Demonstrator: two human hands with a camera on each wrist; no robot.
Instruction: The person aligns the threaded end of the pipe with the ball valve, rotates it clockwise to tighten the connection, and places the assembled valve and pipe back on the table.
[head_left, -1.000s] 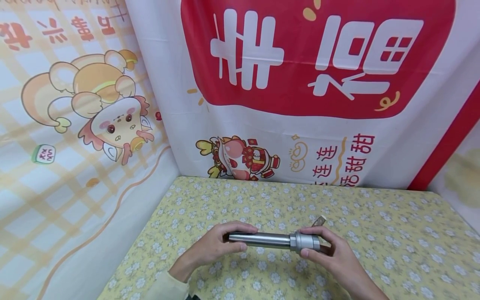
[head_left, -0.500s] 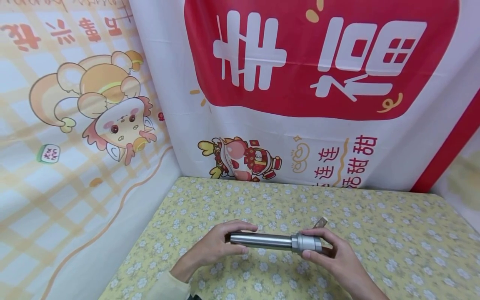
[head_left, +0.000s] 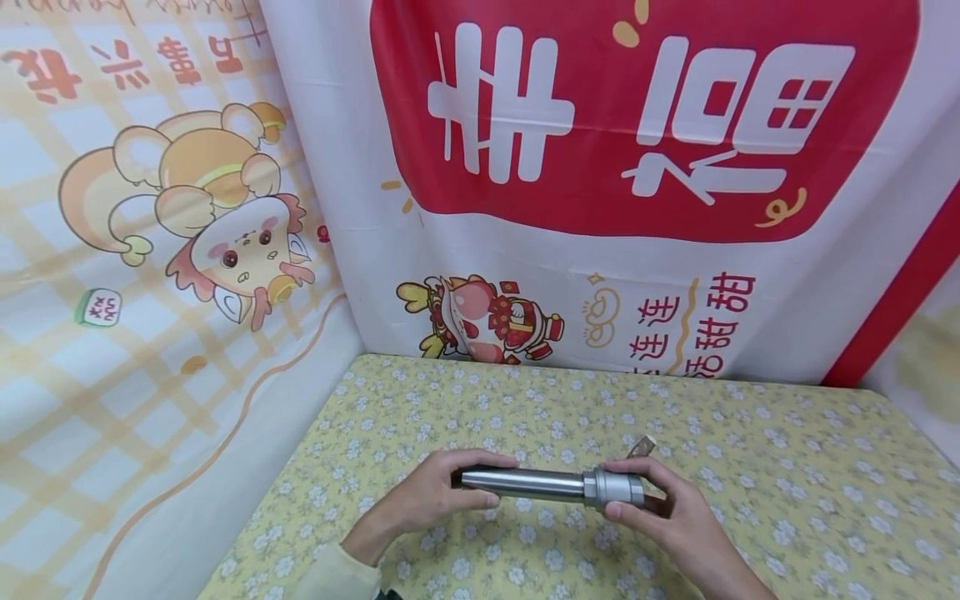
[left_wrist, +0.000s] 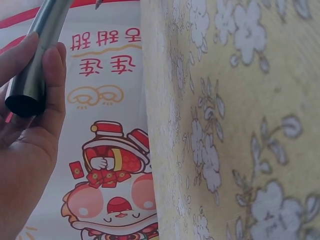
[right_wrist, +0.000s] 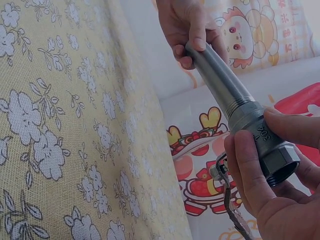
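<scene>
A steel pipe (head_left: 525, 483) and a ball valve (head_left: 618, 488) lie end to end over the table, held by both hands. My left hand (head_left: 435, 497) grips the pipe's free end between thumb and fingers; in the left wrist view that end of the pipe (left_wrist: 30, 87) shows a dark open mouth. Around the valve's body curl the thumb and fingers of my right hand (head_left: 678, 510). In the right wrist view, threads show where the pipe (right_wrist: 215, 75) enters the valve (right_wrist: 257, 131), marked 304. The valve's flat lever handle (right_wrist: 231, 202) sticks out beside the fingers.
Beneath the hands is a table (head_left: 555, 417) with a yellow flowered cloth. White printed hangings rise behind it (head_left: 600, 200) and along the left side (head_left: 225, 367).
The head view has shifted slightly. Both hands keep their hold on the pipe and the valve, with almost no visible movement.
</scene>
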